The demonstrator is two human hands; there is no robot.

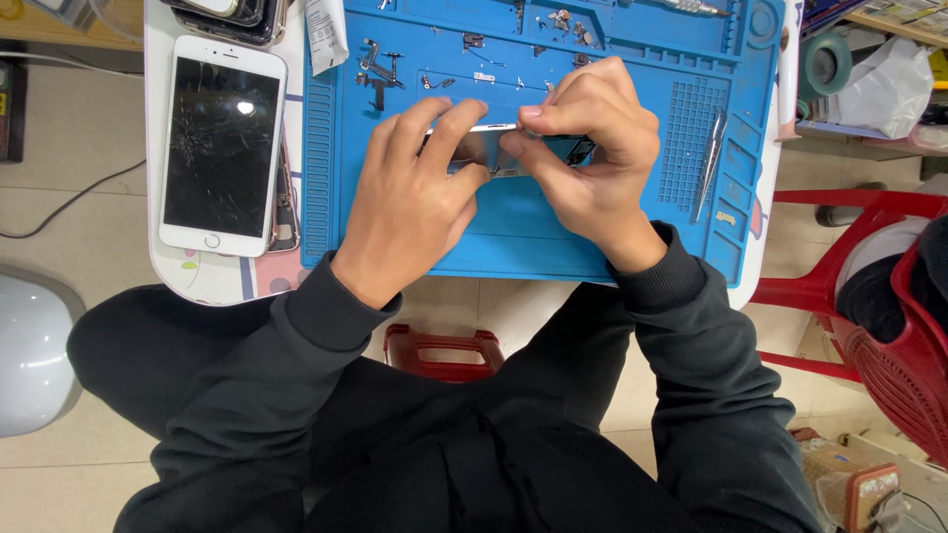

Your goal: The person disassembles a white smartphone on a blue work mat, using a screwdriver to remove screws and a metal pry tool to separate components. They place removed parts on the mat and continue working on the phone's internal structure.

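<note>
- Both hands grip my opened phone chassis [499, 150], mid blue repair mat [513, 232], toward the bench's far edge.
- Left hand [415, 197] pinches its left end; right hand [592, 158] pinches the right.
- Long axis runs left-right between them.
- Cracked white phone [222, 143] lies near the bench's left edge.

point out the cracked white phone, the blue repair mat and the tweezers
cracked white phone [221, 146], head view, middle of its dark screen
blue repair mat [513, 235], head view, bare flat part near its front edge
tweezers [709, 166], head view, midway along the metal shaft
</note>
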